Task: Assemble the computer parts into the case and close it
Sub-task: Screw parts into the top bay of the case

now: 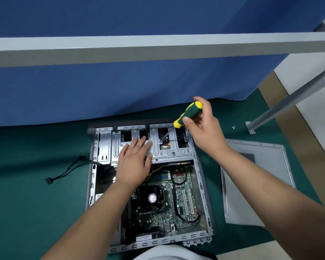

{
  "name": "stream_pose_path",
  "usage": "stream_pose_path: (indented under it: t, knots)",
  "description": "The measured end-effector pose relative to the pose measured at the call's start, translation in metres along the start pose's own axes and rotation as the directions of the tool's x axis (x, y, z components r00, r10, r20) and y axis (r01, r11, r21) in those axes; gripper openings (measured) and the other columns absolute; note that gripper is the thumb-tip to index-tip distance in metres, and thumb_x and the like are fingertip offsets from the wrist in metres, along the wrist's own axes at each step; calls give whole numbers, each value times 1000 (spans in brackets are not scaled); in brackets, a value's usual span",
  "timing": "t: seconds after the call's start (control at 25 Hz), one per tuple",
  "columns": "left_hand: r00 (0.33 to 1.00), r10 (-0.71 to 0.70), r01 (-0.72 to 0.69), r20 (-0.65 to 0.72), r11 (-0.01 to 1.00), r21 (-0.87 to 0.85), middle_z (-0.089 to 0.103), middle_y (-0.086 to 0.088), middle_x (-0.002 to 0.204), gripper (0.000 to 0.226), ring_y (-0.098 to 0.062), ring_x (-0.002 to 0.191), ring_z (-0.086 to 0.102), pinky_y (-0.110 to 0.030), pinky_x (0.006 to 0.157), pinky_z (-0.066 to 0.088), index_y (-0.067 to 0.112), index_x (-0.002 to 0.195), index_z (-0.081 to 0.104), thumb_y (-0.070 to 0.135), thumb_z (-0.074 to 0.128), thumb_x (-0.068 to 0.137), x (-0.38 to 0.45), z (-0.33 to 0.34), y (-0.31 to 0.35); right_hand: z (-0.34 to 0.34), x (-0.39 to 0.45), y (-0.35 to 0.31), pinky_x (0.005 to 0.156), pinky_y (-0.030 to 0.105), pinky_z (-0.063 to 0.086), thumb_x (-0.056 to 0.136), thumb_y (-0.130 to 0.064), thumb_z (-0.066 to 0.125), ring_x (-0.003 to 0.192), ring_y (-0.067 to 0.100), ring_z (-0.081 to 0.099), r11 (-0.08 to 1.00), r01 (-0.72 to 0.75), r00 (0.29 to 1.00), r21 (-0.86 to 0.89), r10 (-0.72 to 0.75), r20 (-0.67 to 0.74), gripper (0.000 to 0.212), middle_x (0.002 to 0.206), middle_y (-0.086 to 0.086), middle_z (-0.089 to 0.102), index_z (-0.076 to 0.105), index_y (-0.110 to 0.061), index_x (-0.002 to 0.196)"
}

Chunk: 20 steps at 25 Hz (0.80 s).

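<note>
Screwdriver (186,116) — clear above case rim (202,177)

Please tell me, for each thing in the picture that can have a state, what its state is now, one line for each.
Computer case: lying on its side, open, motherboard exposed.
Side panel: off, flat on the green mat beside the case.
Drive cage: seated in the case.
Screwdriver: tilted, tip on a cage screw.
Right hand: grips the screwdriver handle.
Left hand: flat, pressing the cage.
Black cable: loose on the mat, unplugged.
</note>
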<state>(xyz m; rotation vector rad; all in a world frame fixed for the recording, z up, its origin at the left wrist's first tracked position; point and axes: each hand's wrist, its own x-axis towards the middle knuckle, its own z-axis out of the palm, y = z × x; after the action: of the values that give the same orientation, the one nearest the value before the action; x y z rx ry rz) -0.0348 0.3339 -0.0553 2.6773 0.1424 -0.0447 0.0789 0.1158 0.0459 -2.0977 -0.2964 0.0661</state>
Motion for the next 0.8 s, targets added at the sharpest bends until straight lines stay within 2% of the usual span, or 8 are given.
stream_pose_path:
  t: [0.24,0.44,0.56,0.68,0.72,0.8]
  knots:
    - [1000,2,-2,5,1000,24,35,8,164,49,-15,157,18,-39,125,9,33,153,45,38,45,105,0,0,0,4,1,-4,79,36,56,94,-34,62,80,10,68,997,46,999,-62,-44,29,54,96,-14,70,34,-42,140]
    - [1000,-4,4,-5,1000,11,37,7,164,48,-15,156,20,-40,125,10,32,152,47,38,47,104,0,1,0,4,2,-5,82,42,57,96,-33,62,82,11,69,993,64,997,-101,-60,44,55,103,-9,72,33,-42,142]
    - [1000,-3,3,-9,1000,16,37,7,164,48,-15,156,20,-39,125,9,33,152,46,38,47,104,0,2,0,4,3,-8,79,38,57,97,-31,63,82,9,68,990,86,994,-110,-79,70,57,104,-11,71,32,-41,144]
    - [1000,-3,3,-6,1000,1,37,7,163,48,-15,156,20,-39,125,9,33,152,47,38,48,104,1,1,1,5,3,-19,74,25,52,96,-32,64,78,4,66,972,170,980,-161,-150,132,65,101,-13,70,28,-45,149]
    - [1000,-5,5,0,1000,-7,37,7,164,48,-15,156,19,-40,125,9,33,152,47,38,48,104,1,0,2,5,4,-24,74,25,53,96,-33,65,75,4,64,957,210,971,-202,-179,159,67,99,-12,69,27,-48,150]
    - [1000,-18,19,25,999,-38,36,9,164,48,-14,156,18,-39,124,9,34,151,46,38,49,104,3,-2,2,5,10,-38,77,35,55,96,-34,63,71,8,60,903,289,946,-318,-219,239,62,97,-8,67,32,-49,148]
